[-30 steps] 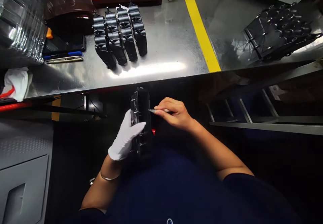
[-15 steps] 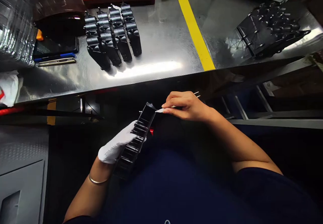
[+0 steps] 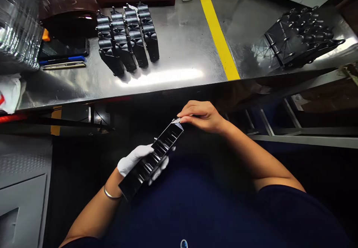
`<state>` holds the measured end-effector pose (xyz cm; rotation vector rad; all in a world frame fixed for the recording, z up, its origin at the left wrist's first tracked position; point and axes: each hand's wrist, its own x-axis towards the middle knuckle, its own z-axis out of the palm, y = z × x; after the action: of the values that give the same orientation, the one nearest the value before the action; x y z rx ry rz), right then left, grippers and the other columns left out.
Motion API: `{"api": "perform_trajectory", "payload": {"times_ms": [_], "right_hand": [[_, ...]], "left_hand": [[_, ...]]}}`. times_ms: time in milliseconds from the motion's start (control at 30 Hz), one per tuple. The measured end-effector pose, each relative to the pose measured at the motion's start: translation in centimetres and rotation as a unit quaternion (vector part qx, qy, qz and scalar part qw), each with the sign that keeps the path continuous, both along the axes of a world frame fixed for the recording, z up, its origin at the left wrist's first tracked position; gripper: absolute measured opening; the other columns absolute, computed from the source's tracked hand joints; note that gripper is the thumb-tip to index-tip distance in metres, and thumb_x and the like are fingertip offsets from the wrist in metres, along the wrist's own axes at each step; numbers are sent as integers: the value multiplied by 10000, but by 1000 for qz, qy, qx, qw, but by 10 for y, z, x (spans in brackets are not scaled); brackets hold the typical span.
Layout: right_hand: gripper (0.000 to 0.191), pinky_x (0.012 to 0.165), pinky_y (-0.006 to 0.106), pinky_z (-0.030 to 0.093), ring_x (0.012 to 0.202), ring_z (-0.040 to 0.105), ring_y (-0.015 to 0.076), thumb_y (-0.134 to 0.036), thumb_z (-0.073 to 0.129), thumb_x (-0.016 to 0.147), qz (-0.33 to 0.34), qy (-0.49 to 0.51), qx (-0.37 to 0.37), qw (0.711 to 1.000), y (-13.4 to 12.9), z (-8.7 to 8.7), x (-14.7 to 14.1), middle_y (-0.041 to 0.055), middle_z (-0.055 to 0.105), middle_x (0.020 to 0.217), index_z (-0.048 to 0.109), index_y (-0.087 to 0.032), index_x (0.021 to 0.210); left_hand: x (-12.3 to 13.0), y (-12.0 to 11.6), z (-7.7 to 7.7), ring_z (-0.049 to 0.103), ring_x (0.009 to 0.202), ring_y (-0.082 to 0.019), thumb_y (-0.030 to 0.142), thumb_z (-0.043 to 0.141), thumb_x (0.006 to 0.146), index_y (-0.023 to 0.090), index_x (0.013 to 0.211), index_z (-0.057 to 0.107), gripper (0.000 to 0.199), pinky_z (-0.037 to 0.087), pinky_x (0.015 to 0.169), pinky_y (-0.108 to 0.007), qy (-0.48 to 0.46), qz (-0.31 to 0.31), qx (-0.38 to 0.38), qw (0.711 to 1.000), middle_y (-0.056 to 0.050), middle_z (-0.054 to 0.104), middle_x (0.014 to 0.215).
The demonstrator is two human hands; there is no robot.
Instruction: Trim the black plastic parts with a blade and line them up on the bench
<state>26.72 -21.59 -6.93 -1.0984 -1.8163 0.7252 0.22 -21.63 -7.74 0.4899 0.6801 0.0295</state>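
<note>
My left hand (image 3: 140,158), in a white glove, is wrapped round a long black ribbed plastic part (image 3: 167,140). The part is tilted, with its open, divided side facing up and its far end pointing up and right. At that far end is my bare right hand (image 3: 200,115), thumb and fingers pinched together. Between them shows the pale tip of a slim metal knife (image 3: 176,120), touching or very close to the part's end corner. The rest of the knife is hidden by the hand.
On the metal bench (image 3: 184,43) stand several black moulded parts (image 3: 128,37) in a row. More black parts (image 3: 302,37) are piled at right, beyond a yellow strip (image 3: 218,31). Pens (image 3: 64,62) and stacked clear trays (image 3: 16,24) lie at left. The bench's front edge runs beyond my hands.
The black part has turned, its near end swinging left and its open side now facing up more. My left-hand fingers show beneath it. The right hand shifted slightly left, blade against its far end.
</note>
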Motion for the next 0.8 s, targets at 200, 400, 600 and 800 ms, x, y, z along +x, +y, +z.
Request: {"api": "perform_trajectory", "payload": {"times_ms": [200, 400, 600, 800], "right_hand": [[253, 587, 225, 498, 615, 642, 117, -283, 512, 929, -159, -35, -25, 986, -15, -8, -25, 24, 707, 710, 694, -181, 786], [249, 645, 213, 515, 694, 684, 133, -251, 495, 939, -174, -74, -16, 982, -23, -7, -36, 48, 738, 794, 696, -156, 827], [319, 566, 200, 453, 584, 627, 110, -281, 488, 948, -154, -149, -14, 977, -27, -7, -40, 26, 678, 652, 658, -159, 706], [270, 583, 183, 449, 617, 612, 92, -242, 449, 967, -121, -67, 18, 990, -25, 3, -28, 32, 674, 713, 642, -141, 807]], "left_hand": [[7, 6, -2, 579, 751, -185, 435, 649, 788, 211, 1144, 611, 422, 474, 613, -278, 27, 22, 218, 975, -74, 641, 938], [11, 6, 3, 528, 925, -222, 492, 608, 803, 175, 1196, 515, 513, 448, 792, -357, 77, -14, 269, 960, -72, 585, 1046], [9, 2, -1, 539, 947, -230, 485, 618, 799, 186, 1218, 516, 525, 460, 792, -372, 95, -13, 302, 949, -72, 592, 1078], [15, 5, -7, 582, 1051, -282, 518, 575, 823, 169, 1164, 574, 487, 489, 862, -408, 100, 53, 321, 940, -103, 642, 1131]]}}
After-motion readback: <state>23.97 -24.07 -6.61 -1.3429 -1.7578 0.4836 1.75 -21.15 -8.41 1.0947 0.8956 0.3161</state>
